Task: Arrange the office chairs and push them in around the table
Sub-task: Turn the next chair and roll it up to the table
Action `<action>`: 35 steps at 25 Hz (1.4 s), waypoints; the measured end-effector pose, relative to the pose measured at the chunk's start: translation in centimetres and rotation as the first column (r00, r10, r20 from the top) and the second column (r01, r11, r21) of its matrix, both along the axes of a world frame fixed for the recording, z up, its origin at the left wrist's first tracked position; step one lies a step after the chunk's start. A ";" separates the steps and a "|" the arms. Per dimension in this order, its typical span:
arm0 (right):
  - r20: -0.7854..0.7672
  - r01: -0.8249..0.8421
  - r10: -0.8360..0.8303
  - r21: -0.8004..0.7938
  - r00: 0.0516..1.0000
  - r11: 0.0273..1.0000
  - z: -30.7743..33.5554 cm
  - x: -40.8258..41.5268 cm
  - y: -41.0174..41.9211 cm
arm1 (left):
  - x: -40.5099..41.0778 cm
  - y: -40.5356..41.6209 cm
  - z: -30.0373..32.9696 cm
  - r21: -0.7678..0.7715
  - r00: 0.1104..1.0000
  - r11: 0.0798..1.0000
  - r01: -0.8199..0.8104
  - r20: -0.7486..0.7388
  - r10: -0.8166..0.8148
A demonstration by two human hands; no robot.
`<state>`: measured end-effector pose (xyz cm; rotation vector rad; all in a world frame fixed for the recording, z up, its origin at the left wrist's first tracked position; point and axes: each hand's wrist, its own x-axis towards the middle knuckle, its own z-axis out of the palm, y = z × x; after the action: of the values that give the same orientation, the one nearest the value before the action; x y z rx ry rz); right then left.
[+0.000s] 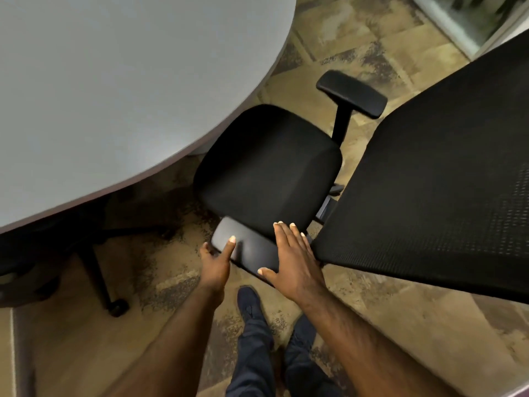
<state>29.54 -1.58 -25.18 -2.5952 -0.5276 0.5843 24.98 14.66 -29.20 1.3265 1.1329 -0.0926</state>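
Observation:
A black office chair [269, 167] stands beside the rounded end of the grey table [114, 96], its seat partly under the table's edge and its mesh backrest [435, 196] to the right. My left hand [216, 262] grips the front end of the near armrest [246, 247], thumb on top. My right hand [292, 259] lies flat with fingers spread on the armrest's rear end, beside the backrest. The far armrest [352, 93] stands free.
Another black chair's base and castor [117, 308] show under the table at the lower left. My legs and shoes [252, 308] stand on patterned brown carpet just behind the armrest. A white-framed glass panel [463, 27] is at the top right.

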 end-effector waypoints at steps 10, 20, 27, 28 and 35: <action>0.361 0.038 -0.058 0.063 0.931 0.997 13.4 5.4 -2.0 | 5.0 -0.3 15.3 0.778 0.718 0.339 0.528 -0.197 -0.668; 0.571 0.062 -0.134 0.143 0.810 0.988 27.6 8.8 -7.0 | 9.2 -4.6 26.3 0.879 0.575 0.187 0.438 -0.114 -0.810; 0.621 0.046 -0.129 0.148 0.773 0.988 31.0 12.9 -16.4 | 12.9 -9.8 29.0 0.879 0.581 0.196 0.434 -0.107 -0.807; 0.624 0.031 -0.119 0.150 0.772 0.988 31.2 13.5 -17.9 | 13.4 -11.1 29.3 0.882 0.583 0.192 0.430 -0.109 -0.805; 0.641 -0.120 0.023 0.107 0.767 0.987 32.3 17.4 -27.0 | 15.2 -19.5 31.5 0.901 0.649 0.190 0.391 -0.123 -0.751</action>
<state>46.91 -28.62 7.14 -2.5955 -0.8444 -0.3512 40.21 -4.82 2.32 2.6062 0.1617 0.2220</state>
